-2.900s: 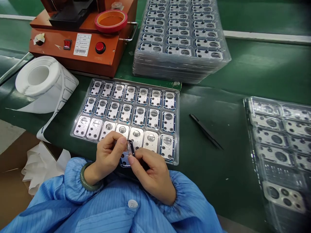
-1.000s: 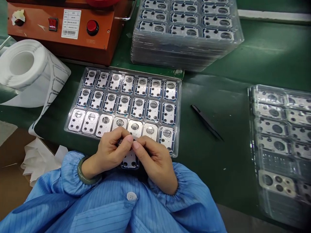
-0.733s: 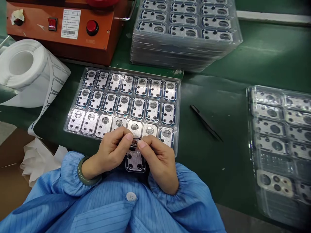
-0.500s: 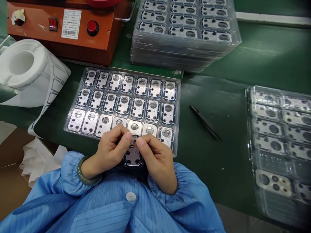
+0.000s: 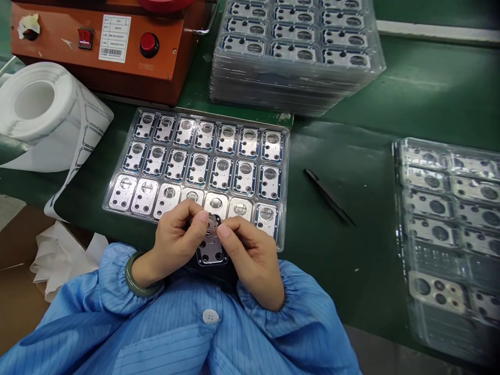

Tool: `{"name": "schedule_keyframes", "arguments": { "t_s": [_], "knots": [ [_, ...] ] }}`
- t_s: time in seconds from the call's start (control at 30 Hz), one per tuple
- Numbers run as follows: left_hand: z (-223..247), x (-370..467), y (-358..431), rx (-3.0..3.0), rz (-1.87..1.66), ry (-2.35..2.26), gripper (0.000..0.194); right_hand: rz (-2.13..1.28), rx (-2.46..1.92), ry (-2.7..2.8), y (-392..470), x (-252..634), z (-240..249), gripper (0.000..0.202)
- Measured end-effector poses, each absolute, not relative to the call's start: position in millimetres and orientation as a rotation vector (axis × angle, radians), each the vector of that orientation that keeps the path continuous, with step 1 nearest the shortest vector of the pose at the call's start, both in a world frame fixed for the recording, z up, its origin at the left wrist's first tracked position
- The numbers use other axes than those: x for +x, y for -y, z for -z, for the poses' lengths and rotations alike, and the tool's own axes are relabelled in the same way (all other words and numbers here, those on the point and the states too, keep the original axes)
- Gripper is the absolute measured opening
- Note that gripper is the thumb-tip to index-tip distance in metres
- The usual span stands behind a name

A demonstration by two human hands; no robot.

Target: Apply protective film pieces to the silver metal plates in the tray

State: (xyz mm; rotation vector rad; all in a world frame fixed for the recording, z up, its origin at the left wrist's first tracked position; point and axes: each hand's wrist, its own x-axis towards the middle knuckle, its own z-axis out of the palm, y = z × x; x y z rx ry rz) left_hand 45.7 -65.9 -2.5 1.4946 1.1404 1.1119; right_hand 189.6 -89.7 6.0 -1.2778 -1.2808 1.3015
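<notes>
Between my two hands, near my body, is a small rounded metal plate (image 5: 211, 251) with a dark edge and several dark round holes. My left hand (image 5: 175, 239) is closed on the plate's upper left side, thumb and index finger pinched. At the plate's upper right, my right hand (image 5: 250, 255) is also closed in a pinch, its thumb tip at the edge. Whether a thin film lies between the fingertips is too small to tell. Just beyond both hands lies a clear tray (image 5: 287, 208) with three rows of similar plates.
Black tweezers (image 5: 328, 197) lie right of the tray. A tall stack of filled trays (image 5: 281, 78) and an orange machine (image 5: 105, 78) stand behind. A label roll (image 5: 58, 99) is at left, above a cardboard box (image 5: 15, 281). Another tray (image 5: 425, 255) is at right.
The plate between my hands has tilted slightly, and more of its upper part shows. My fingertips have moved a little apart.
</notes>
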Motion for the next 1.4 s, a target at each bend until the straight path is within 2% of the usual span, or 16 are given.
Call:
{"name": "schedule_keyframes", "arguments": {
  "t_s": [0.53, 0.8, 1.4],
  "knots": [
    [1.7, 43.9, 65.3, 1.424, -1.062, -1.056, 0.024, -1.287, -1.283, 1.336, 90.4, 189.9, -6.0, 0.021],
    [8.5, 41.3, 68.0, 1.269, -1.096, -1.034, 0.038, -1.261, -1.323, 1.272, 92.9, 190.1, -3.6, 0.022],
    [5.8, 44.9, 68.6, 1.508, -1.222, -1.275, 0.026, -1.229, -1.339, 1.303, 91.7, 190.0, -6.2, 0.028]
  ]
}}
